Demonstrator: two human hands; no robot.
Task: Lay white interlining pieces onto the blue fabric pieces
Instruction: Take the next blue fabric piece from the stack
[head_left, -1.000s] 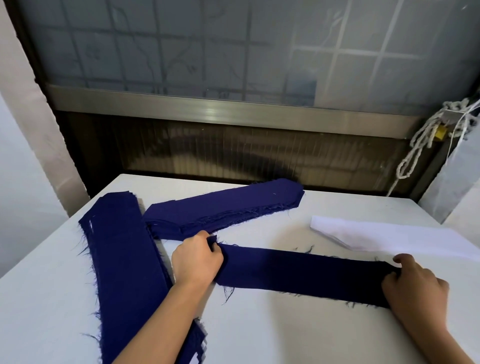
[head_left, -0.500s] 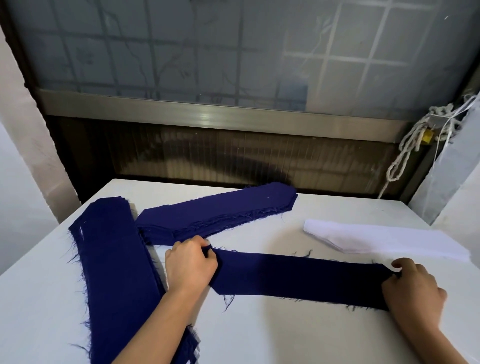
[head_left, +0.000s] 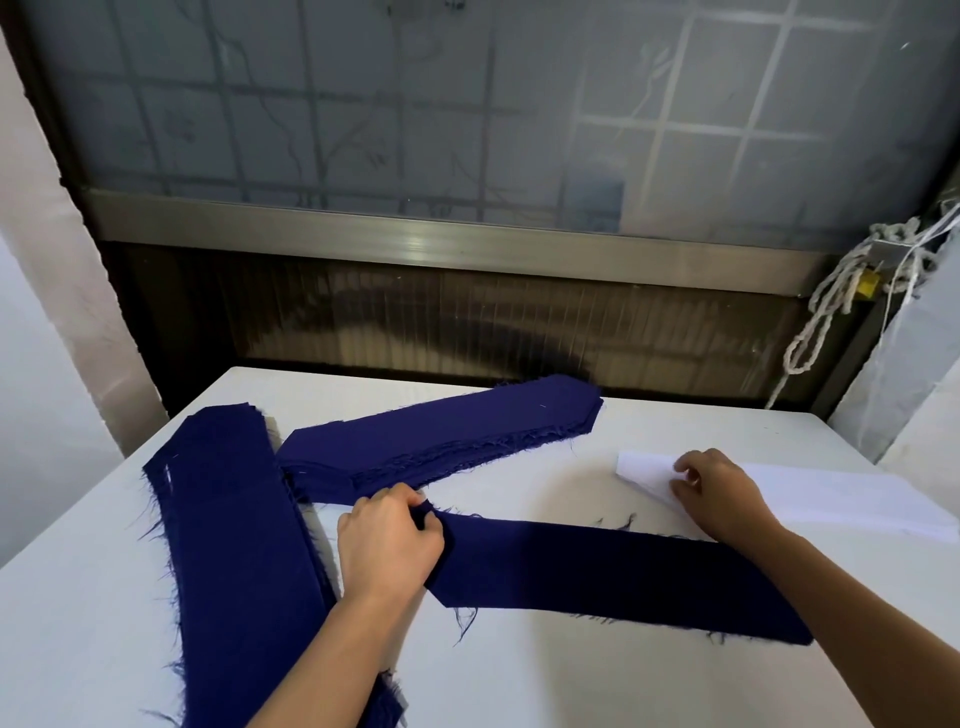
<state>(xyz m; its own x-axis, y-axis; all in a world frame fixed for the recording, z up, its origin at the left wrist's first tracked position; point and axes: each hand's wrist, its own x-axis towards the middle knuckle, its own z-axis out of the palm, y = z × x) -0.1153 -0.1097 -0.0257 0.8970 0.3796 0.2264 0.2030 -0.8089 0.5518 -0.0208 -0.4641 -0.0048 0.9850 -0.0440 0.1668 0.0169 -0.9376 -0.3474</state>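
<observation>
Left hand (head_left: 389, 540) pinches the blue fabric strip (head_left: 623, 577) at its 9 o'clock end; right hand (head_left: 717, 491) pinches the white interlining stack (head_left: 831, 493) at 2 o'clock. One ply is best lifted singly.

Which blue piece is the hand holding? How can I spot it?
Start at the white table, on the side nearest the person. One blue fabric strip lies flat across it, and the left hand pinches its left end. Unlike the thick blue stacks at the left and behind, it looks thin and lies alone.
</observation>
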